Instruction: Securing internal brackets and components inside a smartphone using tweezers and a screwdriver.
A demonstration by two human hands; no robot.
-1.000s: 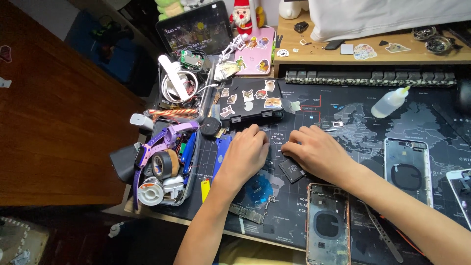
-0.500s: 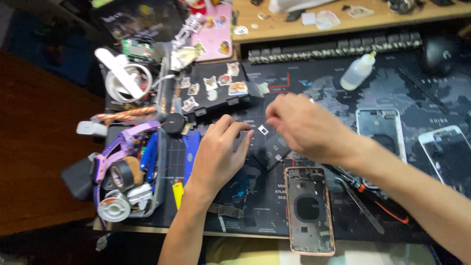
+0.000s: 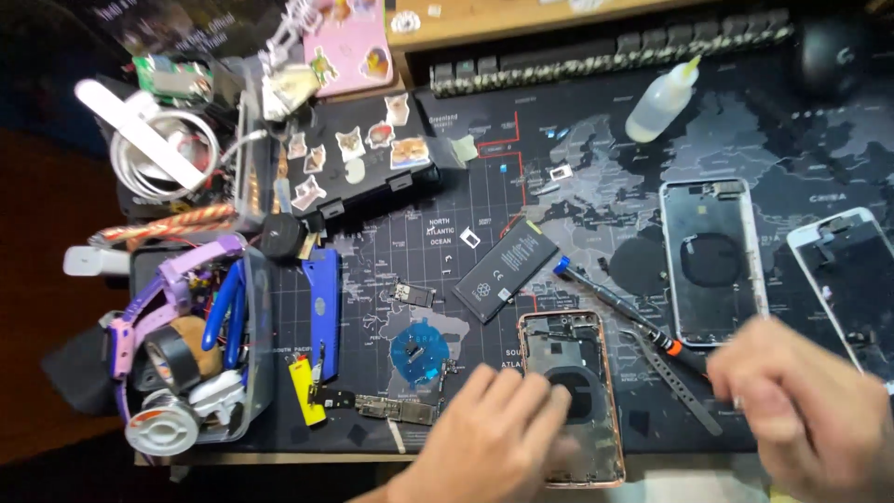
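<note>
My left hand (image 3: pixel 494 438) lies at the bottom middle, fingers spread flat, its fingertips on the left edge of a rose-gold phone housing (image 3: pixel 582 359) that lies open-side up on the dark map-printed mat (image 3: pixel 447 242). My right hand (image 3: pixel 810 414) is at the bottom right, blurred, with its fingers curled; whether it holds anything is unclear. A black phone battery (image 3: pixel 504 270) lies loose just above the housing. A screwdriver (image 3: pixel 615 303) with a blue tip and a pair of tweezers (image 3: pixel 682 389) lie between the housing and my right hand.
A silver phone housing (image 3: pixel 712 256) and a phone screen (image 3: pixel 852 270) lie at the right. A blue round part (image 3: pixel 419 349), a circuit board (image 3: pixel 391 407), a yellow lighter (image 3: pixel 303 391), a tool bin (image 3: pixel 191 345), a stickered black case (image 3: pixel 358 154) and a squeeze bottle (image 3: pixel 661 98) surround the work spot.
Both hands have drawn back toward the near edge, uncovering the battery and small parts. My right hand has swung to the right; my left now rests on the rose-gold housing. The view has also shifted.
</note>
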